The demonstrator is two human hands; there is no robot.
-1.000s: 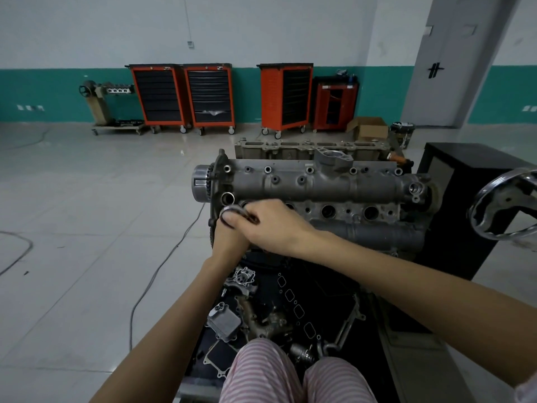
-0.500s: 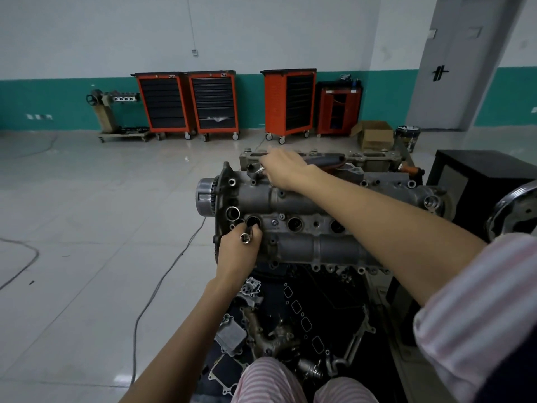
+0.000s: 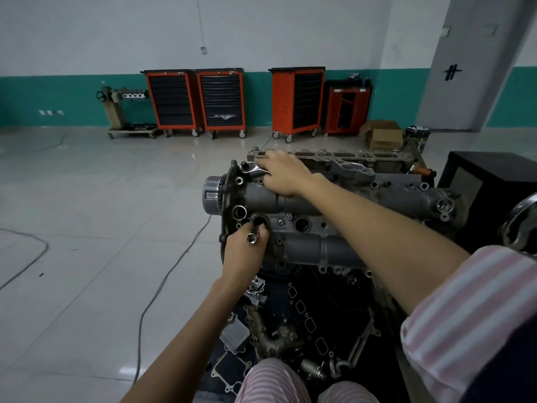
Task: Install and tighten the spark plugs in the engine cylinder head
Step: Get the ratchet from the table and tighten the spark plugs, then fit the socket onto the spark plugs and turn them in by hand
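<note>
Gripped in the curled left hand [image 3: 242,251] is a socket [image 3: 251,237], held just below the leftmost plug well [image 3: 259,221] of the cylinder head [image 3: 334,222]. A ratchet wrench [image 3: 253,169] is grasped by the right hand [image 3: 283,173] on the head's upper left edge.

The grey cast cylinder head [image 3: 334,199] sits lengthwise across the stand, its row of round spark plug wells facing the person. The leftmost well [image 3: 259,221] shows as a dark open hole, and another open well [image 3: 302,224] lies to its right. A short chrome socket [image 3: 251,237] is pinched just below the leftmost well, its hollow end towards the camera. A chrome ratchet [image 3: 252,169] lies on the head's upper left corner, its handle covered.
</note>
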